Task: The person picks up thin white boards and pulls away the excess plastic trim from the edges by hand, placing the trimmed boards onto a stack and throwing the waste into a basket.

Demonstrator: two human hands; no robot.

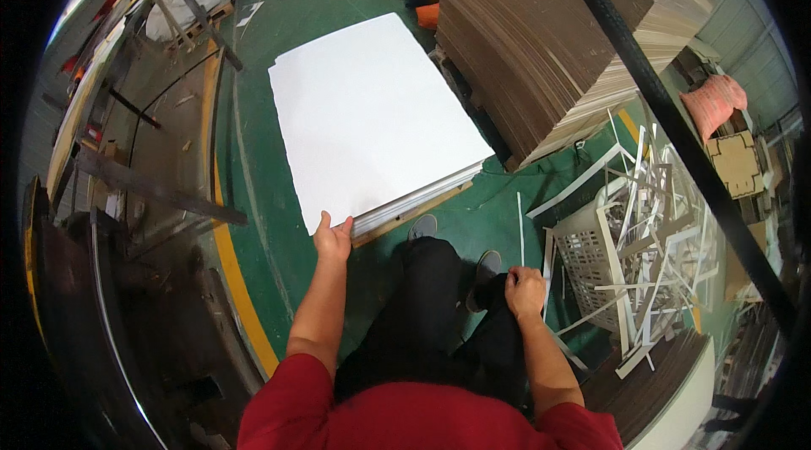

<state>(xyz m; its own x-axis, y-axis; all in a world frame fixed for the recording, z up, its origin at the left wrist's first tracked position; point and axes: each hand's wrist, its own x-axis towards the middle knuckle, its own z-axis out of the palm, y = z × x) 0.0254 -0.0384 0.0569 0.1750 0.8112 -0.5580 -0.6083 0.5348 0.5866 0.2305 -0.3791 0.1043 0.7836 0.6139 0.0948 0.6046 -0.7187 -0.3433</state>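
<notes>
A stack of large white sheets point(372, 112) lies low in front of me, on pale wood that shows along its near edge. My left hand point(332, 239) is at the stack's near left corner. Its fingers are closed on the edge of the top white sheet, with one digit on the upper face and some fingers hidden. My right hand point(525, 291) is in front of my right knee, apart from the stack. Its fingers are curled, and whether anything is inside them is hidden. A thin white strip point(520, 230) shows just beyond that hand.
A tall stack of brown boards point(524, 45) stands at the far right. Nearer, a white plastic basket point(583, 252) overflows with white offcut strips point(650, 230). A dark bar point(650, 87) crosses the right side. Metal framework point(160, 188) lines the left, beside a yellow floor line point(241, 281).
</notes>
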